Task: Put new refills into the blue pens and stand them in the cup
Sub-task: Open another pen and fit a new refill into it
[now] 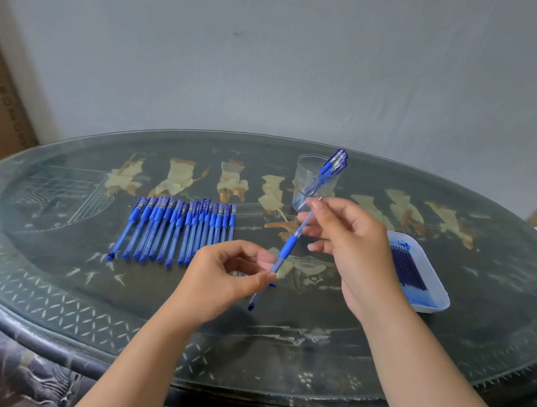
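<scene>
Left hand [227, 276] pinches the lower barrel of a slim translucent-blue pen [286, 250] between thumb and forefinger. Right hand [353, 247] pinches the pen's upper end, other fingers loosely spread, and the pen is held slanted above the oval, glossy dark table [445, 353] with pale inlay. Behind stands a clear cylindrical cup [307, 177] holding leaning capped pens [334, 164]. A flat row of pens [176, 229] lies left, and a white rounded-rectangular tray [431, 308] of thin refills [409, 271] lies right.

The left hand [228, 272] pinches the pen [289, 244] low on its barrel between thumb and forefinger, other fingers loosely curled. The right hand [356, 248] pinches the pen's upper end at its fingertips [315, 205]. Both bare forearms reach up from below the pen.
</scene>
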Available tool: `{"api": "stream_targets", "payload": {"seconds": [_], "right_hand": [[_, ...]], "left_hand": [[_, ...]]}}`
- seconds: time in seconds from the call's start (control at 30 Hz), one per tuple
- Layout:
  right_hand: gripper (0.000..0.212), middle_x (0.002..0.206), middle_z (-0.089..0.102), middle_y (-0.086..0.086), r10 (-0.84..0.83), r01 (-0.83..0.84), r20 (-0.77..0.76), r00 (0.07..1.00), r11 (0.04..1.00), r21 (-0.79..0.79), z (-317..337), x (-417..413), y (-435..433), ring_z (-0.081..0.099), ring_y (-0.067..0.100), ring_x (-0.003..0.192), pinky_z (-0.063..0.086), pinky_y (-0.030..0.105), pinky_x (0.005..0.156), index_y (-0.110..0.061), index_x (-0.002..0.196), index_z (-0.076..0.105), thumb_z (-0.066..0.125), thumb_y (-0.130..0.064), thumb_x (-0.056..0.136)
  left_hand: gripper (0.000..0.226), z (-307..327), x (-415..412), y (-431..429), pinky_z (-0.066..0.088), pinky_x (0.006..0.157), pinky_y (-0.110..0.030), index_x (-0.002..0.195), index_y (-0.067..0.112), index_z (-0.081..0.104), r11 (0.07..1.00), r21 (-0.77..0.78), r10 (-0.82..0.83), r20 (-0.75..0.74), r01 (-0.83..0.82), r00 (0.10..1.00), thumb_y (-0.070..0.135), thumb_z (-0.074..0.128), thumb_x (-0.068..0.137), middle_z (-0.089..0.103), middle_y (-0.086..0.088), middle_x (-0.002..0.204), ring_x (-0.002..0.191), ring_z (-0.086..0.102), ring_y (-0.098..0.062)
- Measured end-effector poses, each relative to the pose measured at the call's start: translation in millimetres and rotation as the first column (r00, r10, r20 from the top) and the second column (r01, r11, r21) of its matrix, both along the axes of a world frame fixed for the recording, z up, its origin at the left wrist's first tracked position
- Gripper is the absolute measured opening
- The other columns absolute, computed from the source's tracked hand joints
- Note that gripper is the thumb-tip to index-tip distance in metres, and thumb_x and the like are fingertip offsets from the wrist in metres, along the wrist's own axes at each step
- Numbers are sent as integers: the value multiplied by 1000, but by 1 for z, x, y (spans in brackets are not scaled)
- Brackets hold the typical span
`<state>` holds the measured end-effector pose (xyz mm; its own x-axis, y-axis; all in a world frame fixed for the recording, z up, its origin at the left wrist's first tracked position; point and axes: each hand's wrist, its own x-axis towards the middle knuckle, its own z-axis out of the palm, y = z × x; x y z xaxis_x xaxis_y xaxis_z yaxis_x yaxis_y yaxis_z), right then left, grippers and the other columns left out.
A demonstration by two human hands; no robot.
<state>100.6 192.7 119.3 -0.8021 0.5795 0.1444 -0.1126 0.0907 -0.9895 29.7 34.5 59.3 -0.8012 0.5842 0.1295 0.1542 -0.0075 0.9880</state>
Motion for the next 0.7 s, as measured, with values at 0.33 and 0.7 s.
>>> {"api": "stream_targets", "payload": {"seconds": [0.33,0.7], "right_hand": [[23,93,75,9,147,-156,80,986,980,123,17,3,7,73,15,83,60,32,73,-12,109,62,65,0,90],[27,80,64,6,-166,165,8,986,983,80,44,-15,76,63,16,67,61,30,63,-6,113,64,62,7,89]], "left_hand": [[20,2,0,-2,58,84,-39,88,15,75,1000,2,1,29,-1,1000,-1,79,76,75,-6,83,78,69,-22],[20,2,-5,-9,58,80,-36,86,16,75,997,9,77,56,-78,995,-1,77,76,75,-3,81,75,69,-17]]}}
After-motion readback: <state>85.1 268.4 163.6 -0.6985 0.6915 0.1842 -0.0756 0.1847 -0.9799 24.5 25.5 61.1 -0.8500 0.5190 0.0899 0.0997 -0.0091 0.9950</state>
